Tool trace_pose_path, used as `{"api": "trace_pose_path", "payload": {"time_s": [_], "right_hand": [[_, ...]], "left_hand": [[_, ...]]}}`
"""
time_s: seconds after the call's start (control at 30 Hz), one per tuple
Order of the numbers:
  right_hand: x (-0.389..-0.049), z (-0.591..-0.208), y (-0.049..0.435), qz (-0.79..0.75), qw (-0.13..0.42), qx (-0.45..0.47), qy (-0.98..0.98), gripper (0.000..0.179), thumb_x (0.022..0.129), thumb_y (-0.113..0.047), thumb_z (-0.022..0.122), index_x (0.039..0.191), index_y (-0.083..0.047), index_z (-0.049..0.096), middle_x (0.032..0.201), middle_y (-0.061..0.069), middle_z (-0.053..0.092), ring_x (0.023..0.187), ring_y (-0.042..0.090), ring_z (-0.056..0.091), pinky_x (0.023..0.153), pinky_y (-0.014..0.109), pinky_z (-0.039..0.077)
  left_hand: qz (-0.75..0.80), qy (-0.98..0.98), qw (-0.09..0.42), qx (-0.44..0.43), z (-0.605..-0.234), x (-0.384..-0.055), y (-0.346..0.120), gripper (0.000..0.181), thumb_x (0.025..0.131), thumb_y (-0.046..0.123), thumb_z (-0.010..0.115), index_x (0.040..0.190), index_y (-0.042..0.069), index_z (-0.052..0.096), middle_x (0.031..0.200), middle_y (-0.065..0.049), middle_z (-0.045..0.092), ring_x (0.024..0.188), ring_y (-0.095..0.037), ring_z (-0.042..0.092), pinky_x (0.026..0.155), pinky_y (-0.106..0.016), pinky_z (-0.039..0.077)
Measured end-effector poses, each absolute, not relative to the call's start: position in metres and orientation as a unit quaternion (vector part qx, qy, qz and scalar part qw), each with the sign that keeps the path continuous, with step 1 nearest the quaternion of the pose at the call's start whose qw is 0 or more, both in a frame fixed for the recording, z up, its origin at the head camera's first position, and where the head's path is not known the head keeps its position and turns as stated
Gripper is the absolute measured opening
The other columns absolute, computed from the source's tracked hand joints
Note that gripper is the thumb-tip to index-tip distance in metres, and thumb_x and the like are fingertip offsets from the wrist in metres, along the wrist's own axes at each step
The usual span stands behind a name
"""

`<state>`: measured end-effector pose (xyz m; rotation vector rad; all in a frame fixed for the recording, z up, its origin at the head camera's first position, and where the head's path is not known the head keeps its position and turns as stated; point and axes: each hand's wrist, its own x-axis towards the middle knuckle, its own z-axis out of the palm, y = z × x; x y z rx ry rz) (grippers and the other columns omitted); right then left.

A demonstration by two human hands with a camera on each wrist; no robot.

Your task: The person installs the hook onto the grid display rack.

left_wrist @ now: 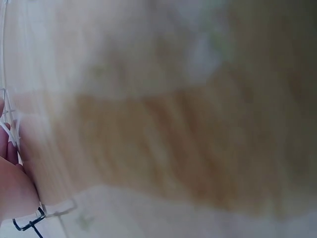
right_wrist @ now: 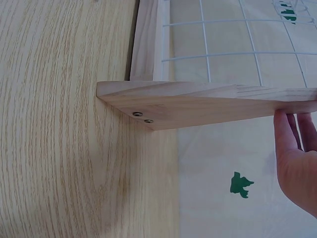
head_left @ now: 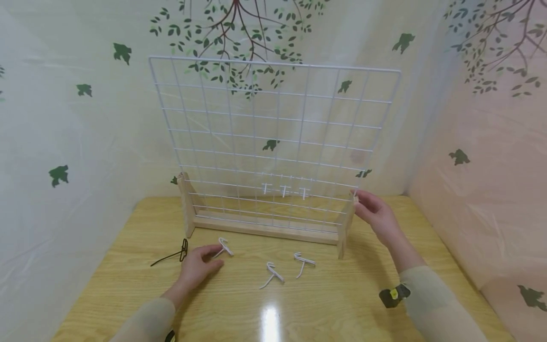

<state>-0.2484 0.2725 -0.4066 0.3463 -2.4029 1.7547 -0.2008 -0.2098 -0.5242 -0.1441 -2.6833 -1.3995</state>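
A white wire grid panel (head_left: 278, 115) stands in a wooden stand (head_left: 265, 230). My right hand (head_left: 378, 216) holds the top of the stand's right upright (right_wrist: 198, 106), its thumb against the outer face. Low on the grid hang three small white hooks (head_left: 284, 191). On the table, my left hand (head_left: 198, 266) reaches around a white hook (head_left: 225, 246), fingertips at it and thumb apart from the forefinger. Only the edge of this hand (left_wrist: 17, 186) shows in the left wrist view, with white wire at the fingers.
Two more white hooks, one left (head_left: 273, 274) and one right (head_left: 304, 261), lie on the wood-grain table (head_left: 333, 304). A black hook (head_left: 181, 251) lies left of the left hand. Leaf-patterned sheeting (head_left: 102, 123) surrounds the table's back and sides.
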Motion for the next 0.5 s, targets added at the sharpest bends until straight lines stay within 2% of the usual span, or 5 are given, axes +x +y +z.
{"api": "trace_pose_path", "payload": {"time_s": [0.23, 0.5], "right_hand": [[-0.2484, -0.4061, 0.2726, 0.576, 0.07, 0.11, -0.807, 0.048, 0.101, -0.021, 0.059, 0.142, 0.001, 0.047, 0.141, 0.027, 0.049, 0.111, -0.001, 0.054, 0.09, 0.015, 0.046], [-0.2481, -0.4063, 0.2731, 0.577, 0.069, 0.108, -0.807, 0.049, 0.101, -0.021, 0.06, 0.143, 0.002, 0.047, 0.142, 0.027, 0.048, 0.111, -0.002, 0.054, 0.09, 0.014, 0.045]], "left_hand": [[-0.456, -0.886, 0.065, -0.056, -0.5249, -0.1997, -0.2089, 0.027, 0.08, 0.003, 0.08, 0.107, 0.006, 0.075, 0.107, -0.006, 0.073, 0.108, -0.03, 0.064, 0.097, -0.048, 0.046], [-0.458, -0.886, 0.059, -0.052, -0.5225, -0.1991, -0.2076, 0.021, 0.081, 0.002, 0.079, 0.1, 0.008, 0.076, 0.101, -0.004, 0.074, 0.099, -0.023, 0.066, 0.091, -0.04, 0.05]]}}
